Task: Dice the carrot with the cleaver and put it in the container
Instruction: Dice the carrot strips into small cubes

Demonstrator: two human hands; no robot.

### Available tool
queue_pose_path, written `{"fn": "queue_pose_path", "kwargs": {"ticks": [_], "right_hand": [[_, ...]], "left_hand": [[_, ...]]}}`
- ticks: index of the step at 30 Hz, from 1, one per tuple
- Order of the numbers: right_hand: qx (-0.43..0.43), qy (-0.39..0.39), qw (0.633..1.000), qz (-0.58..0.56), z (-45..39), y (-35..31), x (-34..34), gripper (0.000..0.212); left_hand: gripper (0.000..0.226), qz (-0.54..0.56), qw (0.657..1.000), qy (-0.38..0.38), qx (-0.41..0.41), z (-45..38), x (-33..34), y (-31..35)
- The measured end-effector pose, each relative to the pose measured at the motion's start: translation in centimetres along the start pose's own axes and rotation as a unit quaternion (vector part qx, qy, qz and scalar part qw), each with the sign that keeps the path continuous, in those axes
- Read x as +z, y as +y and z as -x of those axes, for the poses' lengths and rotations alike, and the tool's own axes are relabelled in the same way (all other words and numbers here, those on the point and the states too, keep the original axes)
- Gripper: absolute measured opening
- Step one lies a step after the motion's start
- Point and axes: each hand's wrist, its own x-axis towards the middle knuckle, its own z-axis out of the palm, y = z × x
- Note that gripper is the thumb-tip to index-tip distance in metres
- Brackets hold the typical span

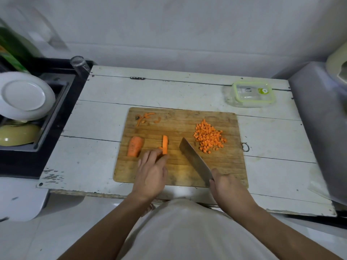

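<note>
While one cutting board (pixel 180 166) lay on the desk (pixel 272 143), the right hand (pixel 228 186) kept its grip curled round one cleaver (pixel 195 159), the left hand (pixel 151 173) pinched one carrot slab (pixel 165 144), one carrot chunk (pixel 135 146) lay left, one heap of dice (pixel 209 136) right, and one lidded container (pixel 250 93) stood well behind.

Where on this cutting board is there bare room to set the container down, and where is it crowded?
Bare room: the middle of the cutting board, between the peelings and the diced pile; also the near right corner, beyond the cleaver. Crowded: the near left, where the carrot chunk, the slice and the left hand sit close together.
</note>
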Motion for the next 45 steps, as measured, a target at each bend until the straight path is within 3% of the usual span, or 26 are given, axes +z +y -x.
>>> {"fn": "queue_pose_path", "kwargs": {"ticks": [9,16,19,22,24,26,29,32,35,40,45], "right_hand": [[0.041,0.055,0.998,-0.01,-3.8,-1.5,0.2,0.02],[0.113,0.09,0.986,-0.08,-4.3,1.8,-0.4,0.018],[0.063,0.098,0.988,-0.104,-3.9,2.5,-1.1,0.019],[-0.025,0.123,0.991,-0.049,-2.3,3.6,-2.4,0.016],[-0.105,0.155,0.977,0.1,-1.6,5.2,-2.8,0.05],[-0.154,0.197,0.949,0.192,-1.4,6.8,-2.6,0.06],[-0.196,0.257,0.919,0.228,-1.8,9.1,-2.5,0.042],[-0.206,0.276,0.905,0.251,-2.5,10.6,-1.9,0.047],[-0.217,0.292,0.897,0.25,-2.9,11.3,-1.5,0.048],[-0.233,0.294,0.897,0.232,-3.3,12.1,-1.7,0.046],[-0.248,0.288,0.897,0.224,-3.6,13.0,-2.3,0.043]], "left_hand": [[0.049,-0.036,0.999,-0.027,0.002,-1.3,-0.6,0.0],[0.05,-0.061,0.997,-0.055,-0.003,-2.2,-1.3,0.4],[0.048,-0.035,0.999,-0.04,-0.003,-2.4,-1.6,0.7],[0.037,0.076,0.996,0.043,-0.03,-3.4,-2.4,1.4],[0.03,0.201,0.967,0.091,-0.129,-5.1,-3.8,2.5],[0.027,0.303,0.925,0.105,-0.206,-6.7,-5.3,4.2],[0.034,0.312,0.937,-0.001,-0.156,-8.2,-6.1,6.5],[0.033,0.188,0.967,-0.171,-0.032,-8.8,-4.1,8.3],[0.036,0.079,0.961,-0.257,0.069,-9.5,-1.6,9.6],[0.041,0.054,0.958,-0.276,0.048,-11.9,0.2,11.0],[0.039,0.126,0.978,-0.165,-0.005,-12.2,-0.1,12.7]]}}
